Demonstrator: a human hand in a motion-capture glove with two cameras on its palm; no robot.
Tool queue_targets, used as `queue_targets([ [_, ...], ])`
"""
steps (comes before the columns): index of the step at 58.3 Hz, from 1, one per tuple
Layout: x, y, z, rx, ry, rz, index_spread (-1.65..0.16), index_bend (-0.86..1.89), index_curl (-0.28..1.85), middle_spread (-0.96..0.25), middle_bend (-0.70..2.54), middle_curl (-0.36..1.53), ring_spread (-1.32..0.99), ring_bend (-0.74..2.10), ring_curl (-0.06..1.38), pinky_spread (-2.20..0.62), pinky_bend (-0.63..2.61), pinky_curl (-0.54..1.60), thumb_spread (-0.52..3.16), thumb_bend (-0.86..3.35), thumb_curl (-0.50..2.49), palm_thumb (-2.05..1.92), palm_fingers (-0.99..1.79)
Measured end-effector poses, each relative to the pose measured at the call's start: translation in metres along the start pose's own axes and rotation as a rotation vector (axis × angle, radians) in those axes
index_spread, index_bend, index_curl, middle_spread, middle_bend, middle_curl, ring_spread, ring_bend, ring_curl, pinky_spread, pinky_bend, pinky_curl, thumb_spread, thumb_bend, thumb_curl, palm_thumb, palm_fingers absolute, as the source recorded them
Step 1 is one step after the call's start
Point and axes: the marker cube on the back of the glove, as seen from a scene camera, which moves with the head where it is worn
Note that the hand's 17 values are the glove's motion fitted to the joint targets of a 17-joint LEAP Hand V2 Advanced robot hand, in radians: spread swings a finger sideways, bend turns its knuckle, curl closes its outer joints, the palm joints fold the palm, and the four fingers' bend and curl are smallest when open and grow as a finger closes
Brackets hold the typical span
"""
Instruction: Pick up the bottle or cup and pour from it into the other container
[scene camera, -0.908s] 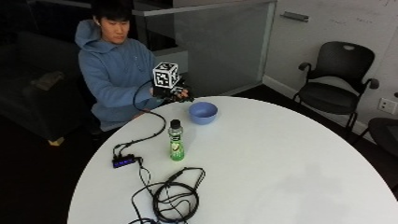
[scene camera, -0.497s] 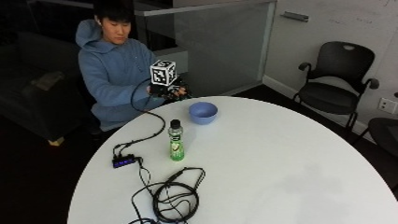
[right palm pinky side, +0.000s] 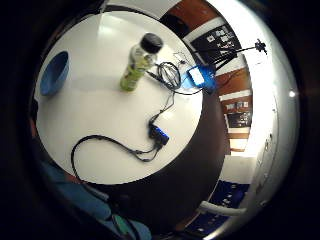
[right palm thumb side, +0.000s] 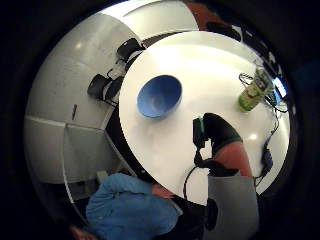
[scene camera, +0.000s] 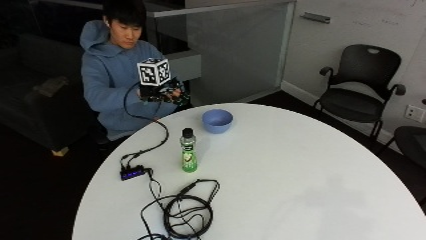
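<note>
Worktop (scene camera: 319, 180): round, white; a person in a blue hoodie sits at its far-left edge.

Right hand (scene camera: 162, 93): gloved, raised off the worktop in front of the person's chest, just outside the near rim on their side. Holds nothing. How far its fingers (right palm thumb side: 217, 131) are spread cannot be told: the outside view shows them only as a dark cluster, and the thumb-side palm view shows one gloved digit reaching over the worktop, touching nothing.

Bottle (scene camera: 188, 157): green, dark cap on, upright, on the left half of the worktop, set in from the edge. Open surface all round it except toward the cables.

Bowl (scene camera: 217, 120): blue, upright, near the far rim, the item closest to the hand. A clear gap separates it from the bottle.

Small black box (scene camera: 132, 173): close to the left edge, beside the bottle but apart from it; a cable runs from it toward the person.

Coil (scene camera: 188, 212): black cable, loosely looped, near the front-left rim, just in front of the bottle.

Open room: the whole right half and middle of the worktop are bare white surface out to the rim.

Chair (scene camera: 363, 85): black, against the back wall, well apart from the worktop.
</note>
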Motion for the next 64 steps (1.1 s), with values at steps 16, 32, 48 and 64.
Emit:
queue_targets([
  [16,0.094,0.002,-0.022,0.032,-0.076,0.090,-0.36,0.16,0.32,-0.04,0.20,0.31,0.17,0.28,0.25,0.27,0.18,0.24,1.04,-0.03,0.42,0.76,0.20],
  [32,0.175,-0.021,0.029,0.075,-0.451,0.161,-0.34,0.14,0.29,-0.02,0.24,0.33,0.16,0.32,0.27,0.27,0.19,0.26,0.97,-0.05,0.41,0.67,0.18],
  [48,0.201,-0.049,0.101,0.140,-0.678,0.158,-0.31,0.11,0.24,0.00,0.23,0.34,0.17,0.40,0.30,0.28,0.24,0.31,0.92,-0.04,0.38,0.57,0.19],
  [64,0.181,-0.068,0.149,0.179,-0.857,0.115,-0.27,0.11,0.21,0.03,0.25,0.35,0.16,0.46,0.31,0.30,0.29,0.34,0.89,-0.03,0.38,0.60,0.27],
])
